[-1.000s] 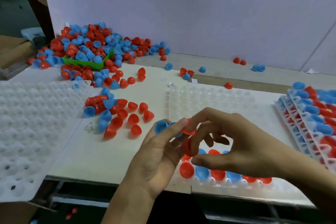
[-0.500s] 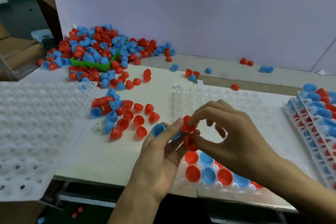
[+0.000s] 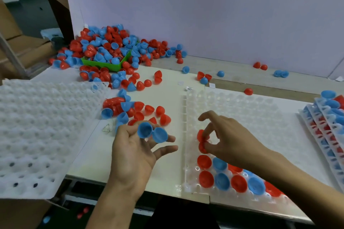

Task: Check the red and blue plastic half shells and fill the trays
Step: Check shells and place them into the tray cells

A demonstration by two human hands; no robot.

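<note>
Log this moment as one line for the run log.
left hand: holds two blue shells | right hand: pinches red shells over clear tray | tray: near rows part filled

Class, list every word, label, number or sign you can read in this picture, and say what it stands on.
None can be read.
The two small white tags on the table near the clear tray: too small and blurred to show any print.
The red and blue half shells, the green bin and the white trays show no lettering.
</note>
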